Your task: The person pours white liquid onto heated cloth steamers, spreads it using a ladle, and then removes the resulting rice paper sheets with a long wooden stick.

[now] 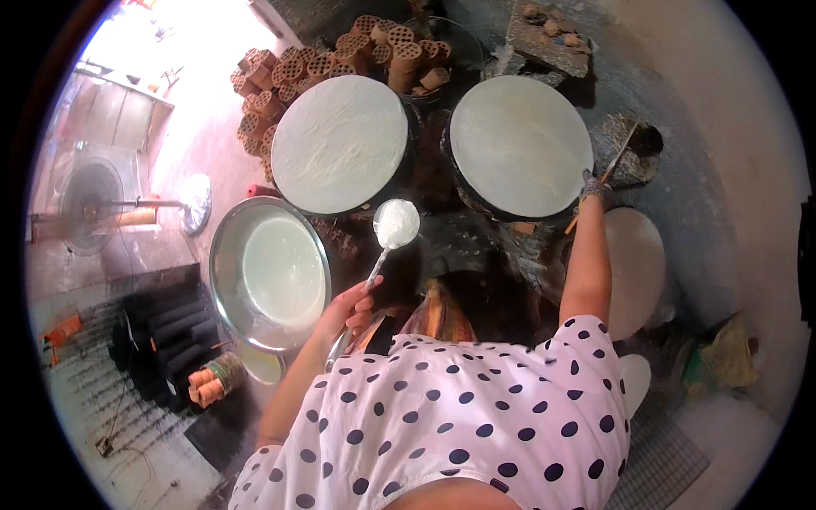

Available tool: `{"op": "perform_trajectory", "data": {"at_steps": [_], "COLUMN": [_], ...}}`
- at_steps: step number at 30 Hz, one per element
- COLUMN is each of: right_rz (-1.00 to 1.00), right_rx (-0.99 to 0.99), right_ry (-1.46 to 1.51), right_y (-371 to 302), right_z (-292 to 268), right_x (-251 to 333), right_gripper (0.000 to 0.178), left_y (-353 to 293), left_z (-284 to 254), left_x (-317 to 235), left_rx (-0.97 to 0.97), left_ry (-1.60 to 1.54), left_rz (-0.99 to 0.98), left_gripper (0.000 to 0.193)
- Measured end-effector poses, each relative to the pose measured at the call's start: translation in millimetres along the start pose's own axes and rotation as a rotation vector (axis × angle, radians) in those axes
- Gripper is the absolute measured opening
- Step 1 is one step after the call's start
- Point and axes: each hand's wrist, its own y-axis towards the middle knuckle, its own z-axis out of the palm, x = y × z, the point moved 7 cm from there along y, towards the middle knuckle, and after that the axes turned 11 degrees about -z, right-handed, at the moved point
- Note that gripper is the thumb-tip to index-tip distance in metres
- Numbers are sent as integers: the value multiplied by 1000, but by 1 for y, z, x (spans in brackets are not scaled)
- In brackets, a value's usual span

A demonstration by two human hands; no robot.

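My left hand (pixel 350 308) is closed round the handle of a ladle (pixel 396 223) whose round bowl is full of white batter. It hangs between a metal basin (pixel 223 293) of the same pale liquid on the left and the two round steaming tops. Both the left white round top (pixel 338 146) and the right white round top (pixel 520 146) look coated; the left one shows streaks. At the right top's edge is my right hand (pixel 597 189), in a greyish glove. Its fingers are closed on a thin stick (pixel 619 160) that slants past the rim.
Perforated clay-coloured briquettes (pixel 297 68) are piled behind the left top. A pedestal fan (pixel 95 206) stands far left, above dark cylinders (pixel 174 327). Stone slabs (pixel 548 47) lie at the back right. A pale round disc (pixel 633 272) is beside my right forearm.
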Motion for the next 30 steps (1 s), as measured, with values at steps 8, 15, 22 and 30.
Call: {"op": "perform_trajectory", "data": {"at_steps": [8,15,22,30], "right_rz": [-247,-119,-399,-665], "right_rx": [87,212,-43,-45], "right_ry": [27,-238,-197,-51], "right_y": [-32,46,-50,-129], "right_z": [-20,5,-41,-75], "right_x": [56,29,70,120], "right_gripper": [64,71,77,64], "left_y": [-5,-17,-22,-23], "left_z": [-14,-10,-14,-5], "left_x": [-6,-24,-33,-44], "left_rx": [-25,1,28,41], "left_ry": [38,1,-42,-84], "left_rz": [184,180,212,204], "left_gripper": [36,37,38,37]}}
